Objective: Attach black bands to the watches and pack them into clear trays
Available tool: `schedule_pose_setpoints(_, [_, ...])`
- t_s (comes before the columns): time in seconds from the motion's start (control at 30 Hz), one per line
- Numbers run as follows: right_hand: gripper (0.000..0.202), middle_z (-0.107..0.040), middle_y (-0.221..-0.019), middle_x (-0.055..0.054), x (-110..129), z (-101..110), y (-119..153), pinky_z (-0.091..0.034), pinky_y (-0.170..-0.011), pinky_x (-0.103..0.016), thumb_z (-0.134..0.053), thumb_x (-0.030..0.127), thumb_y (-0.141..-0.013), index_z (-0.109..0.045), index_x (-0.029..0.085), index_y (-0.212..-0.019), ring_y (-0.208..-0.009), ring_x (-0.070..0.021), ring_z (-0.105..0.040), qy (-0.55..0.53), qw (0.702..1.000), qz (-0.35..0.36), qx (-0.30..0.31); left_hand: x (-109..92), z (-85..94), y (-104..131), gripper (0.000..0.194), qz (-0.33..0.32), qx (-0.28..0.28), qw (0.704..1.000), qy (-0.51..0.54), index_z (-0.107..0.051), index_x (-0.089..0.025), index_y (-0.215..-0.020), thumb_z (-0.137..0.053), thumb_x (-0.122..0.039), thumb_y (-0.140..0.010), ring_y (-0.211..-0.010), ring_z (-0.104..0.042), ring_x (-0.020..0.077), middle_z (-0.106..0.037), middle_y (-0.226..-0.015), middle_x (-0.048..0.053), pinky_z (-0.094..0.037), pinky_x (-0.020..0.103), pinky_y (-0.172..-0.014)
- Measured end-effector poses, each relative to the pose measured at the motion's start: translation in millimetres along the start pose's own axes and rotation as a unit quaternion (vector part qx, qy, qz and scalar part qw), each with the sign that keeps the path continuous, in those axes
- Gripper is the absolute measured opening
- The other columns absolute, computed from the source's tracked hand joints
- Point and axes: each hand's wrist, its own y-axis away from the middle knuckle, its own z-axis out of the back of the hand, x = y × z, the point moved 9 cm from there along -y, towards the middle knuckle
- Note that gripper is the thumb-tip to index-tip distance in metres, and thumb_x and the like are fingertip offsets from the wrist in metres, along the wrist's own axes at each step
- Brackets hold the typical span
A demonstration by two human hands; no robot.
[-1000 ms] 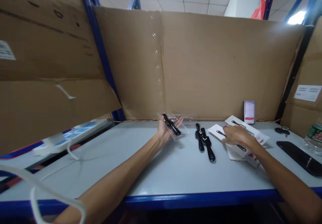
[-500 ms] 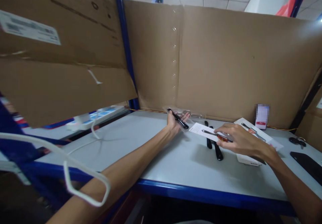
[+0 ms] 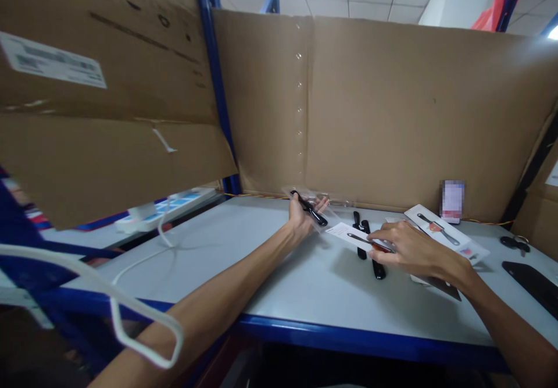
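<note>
My left hand [image 3: 300, 216] is closed around a clear plastic package [image 3: 337, 200] with a black handle [image 3: 310, 209] in it, held above the table. My right hand [image 3: 412, 248] grips a printed card [image 3: 340, 231] that carries a picture of a dark-handled tool with an orange part. The card's left end reaches close to the package. Under and beside the card lie several black handles [image 3: 378, 266] on the table, partly hidden by it. To the right of my right hand, a white printed box [image 3: 440, 228] shows a similar tool picture.
A phone [image 3: 452, 202] with a lit screen stands against the cardboard at the back. Keys [image 3: 517, 244] and a flat black object [image 3: 529, 283] lie at the right. On the left are a white cable [image 3: 148, 318], a power strip [image 3: 174, 205] and a blue post [image 3: 213, 85].
My right hand has tilted the card a little and shifted slightly left, showing more of the box behind it. My left hand keeps its hold almost unmoved. The view has tipped slightly.
</note>
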Motion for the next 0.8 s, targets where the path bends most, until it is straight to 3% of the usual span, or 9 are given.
schedule_pose_setpoints(0.3, [0.039,-0.067,-0.074,-0.002,-13.3,-3.9,-1.1,-0.045,-0.058,-0.026,-0.047,0.045,-0.094,-0.077,0.02,-0.092,-0.063,-0.0144,-0.056,-0.161,0.986,-0.022,0.039,4.5,-6.1,5.7,0.034,0.005,0.024,1.0,-0.015,-0.048,-0.017,-0.075,-0.044,-0.045,-0.095,-0.091,-0.07,0.029,-0.06,-0.08,0.009,-0.06,0.05,-0.079])
schedule_pose_setpoints(0.47, [0.041,-0.068,-0.082,-0.004,-29.4,-8.1,-3.1,-0.048,-0.051,-0.024,-0.047,0.051,-0.092,-0.075,0.02,-0.089,-0.071,-0.0165,-0.061,-0.252,0.963,-0.077,0.05,8.0,-8.9,8.8,0.034,0.012,0.035,0.999,-0.031,-0.051,-0.017,-0.075,-0.043,-0.043,-0.095,-0.092,-0.07,0.0313,-0.061,-0.078,0.011,-0.06,0.052,-0.081])
schedule_pose_setpoints(0.57, [0.042,-0.069,-0.081,-0.005,-28.8,-3.5,-2.8,-0.047,-0.053,-0.026,-0.046,0.05,-0.093,-0.076,0.021,-0.093,-0.071,-0.0179,-0.062,-0.203,0.976,-0.076,0.032,9.2,-8.9,9.3,0.034,0.017,0.033,0.999,-0.035,-0.052,-0.016,-0.076,-0.044,-0.043,-0.094,-0.094,-0.07,0.0326,-0.061,-0.077,0.012,-0.06,0.053,-0.08])
schedule_pose_setpoints(0.8, [0.032,-0.07,-0.088,-0.009,4.0,0.2,4.4,-0.044,-0.07,-0.03,-0.056,0.044,-0.088,-0.076,0.02,-0.093,-0.077,-0.0212,-0.061,-0.004,0.999,-0.047,-0.002,8.4,-6.5,8.3,0.038,0.03,0.021,0.999,-0.023,-0.049,-0.017,-0.074,-0.042,-0.047,-0.095,-0.099,-0.069,0.0339,-0.062,-0.083,0.013,-0.062,0.047,-0.072])
